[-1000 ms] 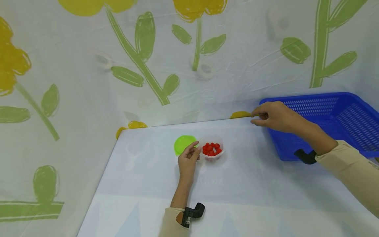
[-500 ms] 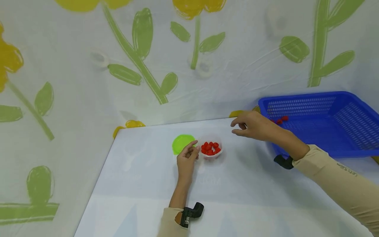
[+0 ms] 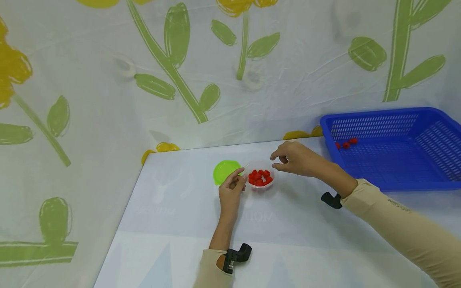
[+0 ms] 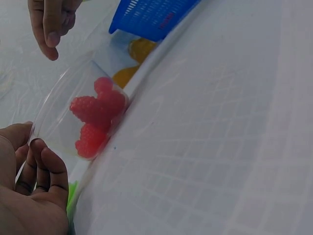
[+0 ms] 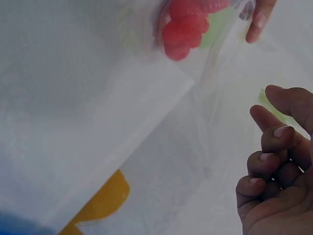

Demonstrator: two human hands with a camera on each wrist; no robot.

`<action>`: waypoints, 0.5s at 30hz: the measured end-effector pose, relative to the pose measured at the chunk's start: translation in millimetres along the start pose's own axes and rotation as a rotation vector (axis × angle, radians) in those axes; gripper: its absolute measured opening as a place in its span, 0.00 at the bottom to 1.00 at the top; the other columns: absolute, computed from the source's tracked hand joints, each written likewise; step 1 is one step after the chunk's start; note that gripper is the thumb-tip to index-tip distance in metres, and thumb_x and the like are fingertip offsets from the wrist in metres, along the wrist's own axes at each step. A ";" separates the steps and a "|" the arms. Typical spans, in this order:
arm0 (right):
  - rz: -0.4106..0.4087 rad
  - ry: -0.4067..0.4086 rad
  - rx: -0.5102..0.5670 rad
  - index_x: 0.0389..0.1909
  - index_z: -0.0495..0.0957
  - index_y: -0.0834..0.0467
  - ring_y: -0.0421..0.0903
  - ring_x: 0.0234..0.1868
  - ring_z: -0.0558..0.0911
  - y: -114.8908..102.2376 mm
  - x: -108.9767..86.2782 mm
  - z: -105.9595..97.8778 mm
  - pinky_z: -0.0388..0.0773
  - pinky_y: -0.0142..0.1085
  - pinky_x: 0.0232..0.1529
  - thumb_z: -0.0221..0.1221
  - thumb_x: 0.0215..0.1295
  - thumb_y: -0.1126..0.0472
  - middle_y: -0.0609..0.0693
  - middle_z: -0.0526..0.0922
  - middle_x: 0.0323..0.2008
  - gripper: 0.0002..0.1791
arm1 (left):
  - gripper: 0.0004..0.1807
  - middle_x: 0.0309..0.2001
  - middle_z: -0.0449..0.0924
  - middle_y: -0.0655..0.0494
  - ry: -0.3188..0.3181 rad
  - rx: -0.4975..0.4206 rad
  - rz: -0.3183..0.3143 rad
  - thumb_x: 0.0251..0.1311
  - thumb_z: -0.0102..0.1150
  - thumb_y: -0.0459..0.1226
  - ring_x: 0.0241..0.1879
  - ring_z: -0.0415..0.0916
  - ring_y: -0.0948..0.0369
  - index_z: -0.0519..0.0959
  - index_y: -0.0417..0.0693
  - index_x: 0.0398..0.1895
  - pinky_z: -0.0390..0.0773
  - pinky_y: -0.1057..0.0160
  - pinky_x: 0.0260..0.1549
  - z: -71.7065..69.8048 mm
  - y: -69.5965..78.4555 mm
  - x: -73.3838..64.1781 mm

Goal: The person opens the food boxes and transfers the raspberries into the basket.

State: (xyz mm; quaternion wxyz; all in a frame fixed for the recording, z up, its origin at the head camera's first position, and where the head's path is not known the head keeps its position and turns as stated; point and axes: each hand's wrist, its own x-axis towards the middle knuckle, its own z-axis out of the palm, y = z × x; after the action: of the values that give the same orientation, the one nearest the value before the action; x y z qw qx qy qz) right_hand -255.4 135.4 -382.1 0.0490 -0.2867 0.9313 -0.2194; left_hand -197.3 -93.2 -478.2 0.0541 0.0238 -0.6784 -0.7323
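My left hand pinches the rim of a clear plastic bowl between thumb and fingers, at the bowl's left side. Several red raspberries lie in the bottom of the bowl, which stands on the white table. Just right of the bowl, my right hand hovers close to the rim. In the right wrist view, its thumb and index finger are apart with nothing between them, the other fingers loosely bent. Behind the left fingers lies a bright green lid, partly hidden by them.
A blue perforated basket stands at the back right, with a few red raspberries in its left part. Behind the table rises a white curtain printed with flowers. The tabletop stretches out in front and to the left.
My right hand has moved left from the basket's edge to beside the bowl, bringing the raspberries in the basket into sight. My left hand keeps its place at the bowl.
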 end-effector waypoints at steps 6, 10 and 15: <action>-0.034 -0.006 -0.002 0.45 0.87 0.58 0.44 0.30 0.70 2.2 6.8 13.8 0.70 0.34 0.29 0.70 0.61 0.62 0.44 0.72 0.23 0.12 | 0.16 0.35 0.77 0.53 0.003 0.010 -0.007 0.67 0.63 0.34 0.33 0.74 0.53 0.81 0.42 0.57 0.78 0.70 0.34 -0.2 1.4 0.2; -0.028 -0.045 0.006 0.45 0.87 0.59 0.44 0.30 0.70 2.5 10.5 21.4 0.70 0.34 0.29 0.69 0.61 0.63 0.45 0.71 0.23 0.12 | 0.17 0.35 0.76 0.53 -0.011 0.000 -0.005 0.67 0.63 0.34 0.32 0.73 0.57 0.81 0.40 0.58 0.77 0.70 0.34 -0.3 1.0 1.0; -0.015 -0.072 0.015 0.45 0.87 0.60 0.44 0.29 0.70 4.1 14.4 29.8 0.68 0.34 0.28 0.69 0.61 0.62 0.45 0.71 0.22 0.12 | 0.17 0.35 0.76 0.52 -0.025 -0.033 0.017 0.67 0.62 0.32 0.31 0.73 0.58 0.80 0.36 0.57 0.75 0.70 0.32 -0.3 -0.1 1.1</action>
State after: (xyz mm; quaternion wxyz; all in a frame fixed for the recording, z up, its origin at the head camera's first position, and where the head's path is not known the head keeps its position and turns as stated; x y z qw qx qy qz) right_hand -263.0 119.1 -410.2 0.0829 -0.3013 0.9250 -0.2163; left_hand -198.3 -93.7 -478.2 0.0522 0.0083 -0.6669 -0.7432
